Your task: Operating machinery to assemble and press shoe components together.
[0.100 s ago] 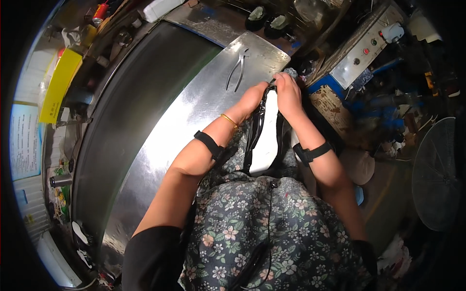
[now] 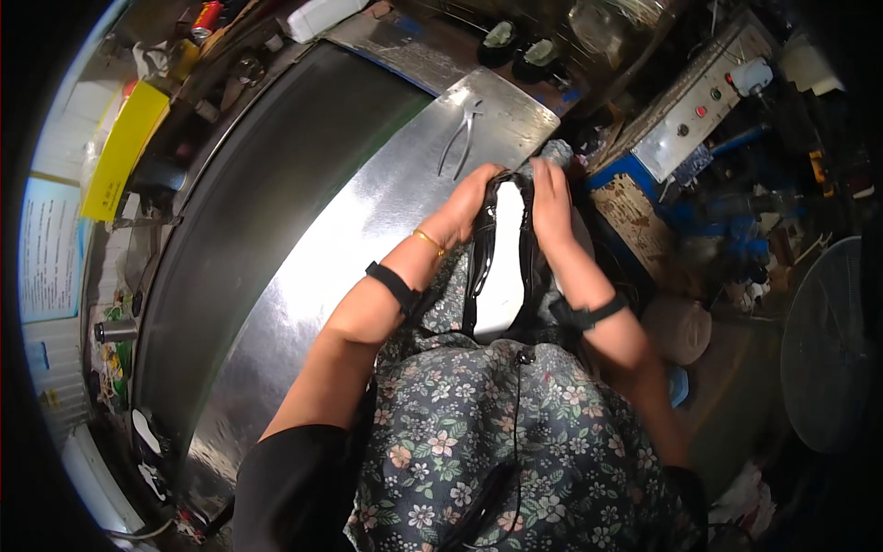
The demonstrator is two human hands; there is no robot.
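Note:
A black shoe upper (image 2: 526, 244) lies sole side up over my lap, its toe pointing away from me. A long white insole (image 2: 501, 248) covers its underside, and the black edge stands up around it. My left hand (image 2: 472, 198) is closed round the left side of the toe. Along the right side of the toe, my right hand (image 2: 551, 204) presses with its fingers together; some fingertips are hidden behind the shoe. Metal pincers (image 2: 463, 136) lie on the shiny metal tabletop (image 2: 368, 198), just beyond my left hand.
A dark conveyor belt (image 2: 267, 175) curves along the left of the metal top. Dark shoes (image 2: 533, 60) stand at the far edge. A control box with buttons (image 2: 704, 115) is at the right, above a round fan guard (image 2: 828, 345). A floral apron (image 2: 487, 432) covers my lap.
My hands have moved apart from the toe tip to the two sides of the toe. More of the insole's toe end shows between them. The whole view has shifted slightly.

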